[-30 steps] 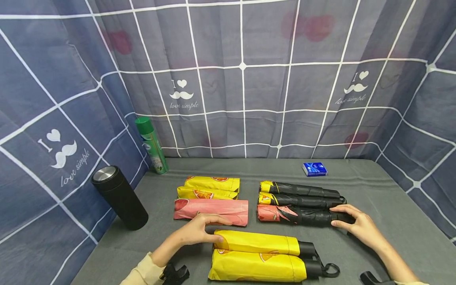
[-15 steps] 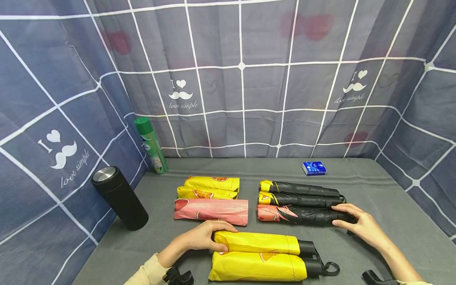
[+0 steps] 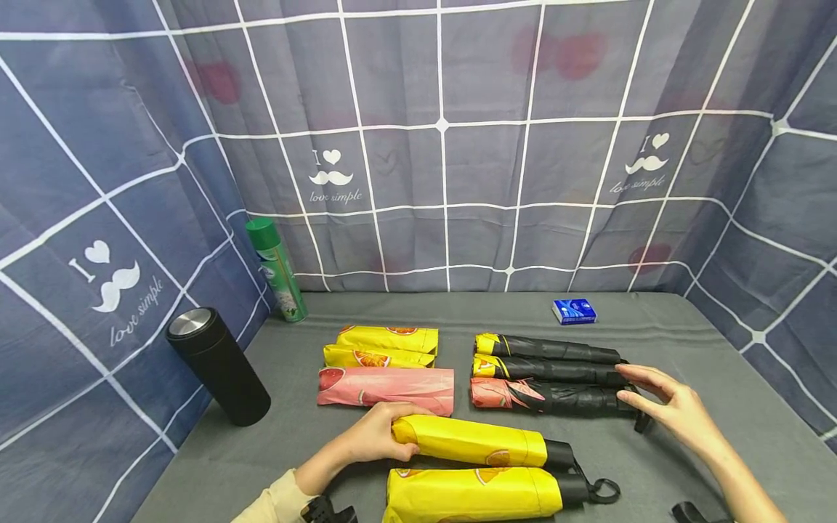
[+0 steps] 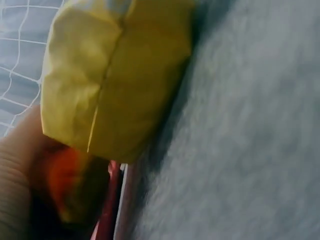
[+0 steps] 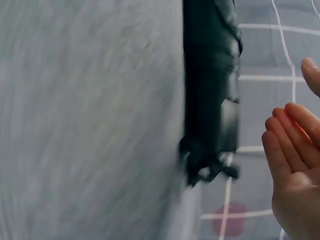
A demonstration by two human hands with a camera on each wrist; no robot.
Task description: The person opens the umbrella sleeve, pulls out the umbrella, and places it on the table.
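Observation:
My left hand [image 3: 375, 438] grips the left end of a folded umbrella [image 3: 471, 439] in a yellow orange-print sleeve, its left end raised. A second yellow-sleeved umbrella [image 3: 471, 497] lies just nearer, black handle and wrist strap to the right. My right hand [image 3: 676, 407] is spread at the handle ends of a row of unsleeved umbrellas: a pink and black umbrella [image 3: 562, 399] nearest, then two yellow and black umbrellas [image 3: 556, 370]. In the right wrist view the palm shows bare, fingers straight, apart from the black umbrella [image 5: 207, 90].
Left of the row lie a pink sleeve [image 3: 392, 387] and two yellow sleeves [image 3: 386, 337]. A black flask [image 3: 222, 370] and green spray can [image 3: 281, 276] stand at left. A blue packet [image 3: 575, 311] lies at the back right, before the checked curtain [image 3: 484, 167].
My left hand has moved from the yellow umbrella's end to a grip on it, lifting that end and parting it from the nearer one. My right hand has drawn slightly right, off the pink and black umbrella.

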